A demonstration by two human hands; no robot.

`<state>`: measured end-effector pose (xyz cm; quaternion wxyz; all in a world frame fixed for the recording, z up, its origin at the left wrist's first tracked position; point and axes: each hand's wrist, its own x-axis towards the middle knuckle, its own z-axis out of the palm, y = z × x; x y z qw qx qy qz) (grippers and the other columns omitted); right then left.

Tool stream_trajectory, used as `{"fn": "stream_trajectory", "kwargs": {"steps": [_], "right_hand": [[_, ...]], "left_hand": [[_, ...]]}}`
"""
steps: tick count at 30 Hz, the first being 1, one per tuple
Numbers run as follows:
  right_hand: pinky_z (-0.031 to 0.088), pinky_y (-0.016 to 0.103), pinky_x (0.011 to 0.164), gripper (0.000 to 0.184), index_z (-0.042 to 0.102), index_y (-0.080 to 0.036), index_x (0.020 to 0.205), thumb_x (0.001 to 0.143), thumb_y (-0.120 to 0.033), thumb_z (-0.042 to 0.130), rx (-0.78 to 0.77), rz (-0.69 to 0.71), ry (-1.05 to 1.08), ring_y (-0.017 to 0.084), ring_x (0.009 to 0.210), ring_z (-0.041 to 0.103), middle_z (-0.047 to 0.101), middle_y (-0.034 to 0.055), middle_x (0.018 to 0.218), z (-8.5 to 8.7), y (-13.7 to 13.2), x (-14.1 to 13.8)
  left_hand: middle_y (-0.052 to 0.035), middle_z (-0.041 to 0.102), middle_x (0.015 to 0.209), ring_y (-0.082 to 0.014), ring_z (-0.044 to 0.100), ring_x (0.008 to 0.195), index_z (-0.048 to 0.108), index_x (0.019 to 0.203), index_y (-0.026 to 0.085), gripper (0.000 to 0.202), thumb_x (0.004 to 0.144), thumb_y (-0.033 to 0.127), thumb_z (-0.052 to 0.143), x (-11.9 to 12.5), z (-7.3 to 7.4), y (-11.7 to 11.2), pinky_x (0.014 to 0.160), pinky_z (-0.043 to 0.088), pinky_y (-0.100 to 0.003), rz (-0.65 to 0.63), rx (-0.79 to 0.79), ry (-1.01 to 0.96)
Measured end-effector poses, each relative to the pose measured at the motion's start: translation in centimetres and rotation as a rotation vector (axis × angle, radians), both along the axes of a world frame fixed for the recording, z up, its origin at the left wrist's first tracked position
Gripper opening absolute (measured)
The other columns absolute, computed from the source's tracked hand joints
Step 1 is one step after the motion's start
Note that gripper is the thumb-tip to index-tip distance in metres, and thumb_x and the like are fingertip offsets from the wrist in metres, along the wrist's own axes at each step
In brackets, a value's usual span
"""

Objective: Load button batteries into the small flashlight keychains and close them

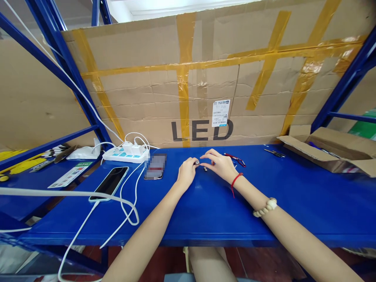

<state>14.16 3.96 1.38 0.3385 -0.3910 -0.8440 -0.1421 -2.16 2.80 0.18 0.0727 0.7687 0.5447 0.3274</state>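
Note:
Over the blue table, my left hand (187,172) is closed on a small, round, shiny metallic piece (197,161); its exact kind is too small to make out. My right hand (219,164) is beside it, thumb and index finger apart, their tips close to the piece's right side. Whether they touch it I cannot tell. Tiny light-coloured parts (205,169) lie on the table just below the right fingers. Behind my right hand rests a red and dark tool (235,159), partly hidden by the hand.
A phone with a white cable (109,184), a second phone (155,166) and a white power strip (126,154) occupy the left side. Scissors (274,153) and an opened cardboard box (329,150) are on the right. A tall cardboard sheet (141,102) stands behind the blue table (188,219).

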Motion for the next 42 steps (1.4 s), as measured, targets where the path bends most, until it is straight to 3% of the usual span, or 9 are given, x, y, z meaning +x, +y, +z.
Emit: {"fn": "stream_trajectory", "kwargs": {"steps": [10,16,32,42], "right_hand": [[0.031,0.02,0.046,0.026,0.066,-0.027,0.097,0.079,-0.044,0.057,-0.241,-0.094,-0.198,0.01,0.066,0.06,0.062,-0.0007,0.101,0.28,-0.35,-0.07],[0.034,0.02,0.049,0.026,0.067,-0.025,0.095,0.083,-0.042,0.051,-0.376,-0.147,-0.26,0.013,0.075,0.062,0.064,0.0009,0.097,0.19,-0.3,0.09],[0.037,0.019,0.053,0.015,0.066,-0.024,0.083,0.081,-0.034,0.055,-0.453,-0.071,-0.159,0.011,0.073,0.06,0.064,-0.0011,0.089,0.15,-0.24,-0.06],[0.034,0.019,0.05,0.015,0.066,-0.024,0.082,0.082,-0.032,0.054,-0.387,-0.028,-0.149,0.009,0.066,0.058,0.063,-0.0016,0.09,0.26,-0.29,0.05]], "left_hand": [[-0.0003,0.063,0.093,-0.0151,0.057,0.089,0.06,0.091,0.023,0.017,0.085,0.015,0.046,0.15,0.38,-0.53,0.072,0.04,-0.023,0.073,0.015,0.111],[-0.0011,0.063,0.096,-0.0156,0.056,0.092,0.059,0.093,0.022,0.016,0.086,0.019,0.046,0.15,0.67,-0.75,0.075,0.041,-0.024,0.096,-0.002,0.157],[-0.0003,0.063,0.094,-0.0153,0.056,0.089,0.059,0.091,0.022,0.014,0.086,0.021,0.046,0.27,0.56,-0.76,0.073,0.041,-0.024,0.099,0.001,0.196],[-0.0007,0.062,0.094,-0.0148,0.056,0.091,0.059,0.092,0.022,0.014,0.086,0.024,0.046,0.38,0.86,-1.01,0.075,0.041,-0.023,0.104,-0.019,0.183]]}}
